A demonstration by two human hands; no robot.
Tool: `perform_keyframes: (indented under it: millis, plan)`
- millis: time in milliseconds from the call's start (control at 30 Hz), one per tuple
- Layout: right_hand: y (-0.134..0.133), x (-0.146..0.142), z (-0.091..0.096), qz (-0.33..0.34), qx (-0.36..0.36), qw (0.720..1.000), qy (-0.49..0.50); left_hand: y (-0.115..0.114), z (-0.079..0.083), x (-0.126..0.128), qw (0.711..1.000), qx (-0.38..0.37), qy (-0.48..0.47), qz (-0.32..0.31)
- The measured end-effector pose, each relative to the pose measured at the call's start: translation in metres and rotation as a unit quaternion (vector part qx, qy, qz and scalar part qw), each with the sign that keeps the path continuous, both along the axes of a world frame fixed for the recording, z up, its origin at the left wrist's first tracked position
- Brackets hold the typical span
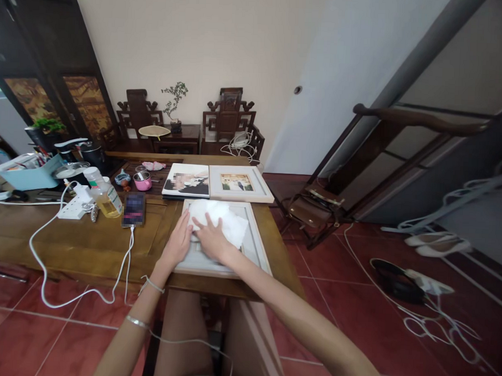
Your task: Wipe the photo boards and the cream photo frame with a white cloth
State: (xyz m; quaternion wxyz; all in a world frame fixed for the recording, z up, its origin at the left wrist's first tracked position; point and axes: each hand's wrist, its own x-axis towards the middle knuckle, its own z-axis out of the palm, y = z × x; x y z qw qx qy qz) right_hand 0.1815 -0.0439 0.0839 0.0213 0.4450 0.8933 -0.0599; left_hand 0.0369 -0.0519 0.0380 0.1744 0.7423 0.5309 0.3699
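Observation:
A light-coloured picture frame [255, 241] lies flat at the table's near edge in front of me. Spread over its upper part is a white tissue [233, 223], which hides most of the frame's middle. My right hand [211, 237] presses flat on the tissue with fingers spread. At the frame's left side, my left hand [179, 241] rests with its fingers stretched out, their tips by the tissue's left edge. Just behind lie a second framed picture [259, 191] and a photo book [187, 181], side by side.
On the wooden table [148, 261] to the left are a charging phone [133, 209], a bottle of yellowish liquid [107, 198], a white power strip [75, 207] and a pink cup [142, 181]. A white cable [43, 273] hangs over the front edge. A wooden chair [338, 175] stands right.

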Motion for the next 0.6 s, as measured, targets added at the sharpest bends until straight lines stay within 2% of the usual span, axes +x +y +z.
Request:
perform_keyframes:
  millis: [167,233,333,400,500,600]
  plan:
    - [-0.047,0.025,0.014,0.071,-0.064,0.995,-0.024,-0.001,0.000,-0.001,1.000,-0.008,0.015,0.003]
    - [-0.063,0.041,0.019,0.056,-0.068,0.996,-0.019,-0.001,-0.002,-0.002,0.999,-0.012,0.048,0.008]
    - [-0.077,0.074,0.025,-0.003,-0.067,0.997,-0.024,0.000,-0.003,-0.003,0.993,-0.014,0.115,-0.003]
    - [-0.077,0.099,0.026,-0.039,-0.069,0.996,-0.029,0.000,-0.002,-0.003,0.988,-0.025,0.154,-0.017]
    - [-0.065,0.129,0.020,-0.076,-0.058,0.995,-0.009,-0.002,0.002,-0.001,0.978,-0.056,0.198,-0.039]
    - [-0.037,0.138,0.005,-0.111,-0.001,0.994,0.025,-0.003,0.006,0.000,0.973,-0.076,0.212,-0.046]
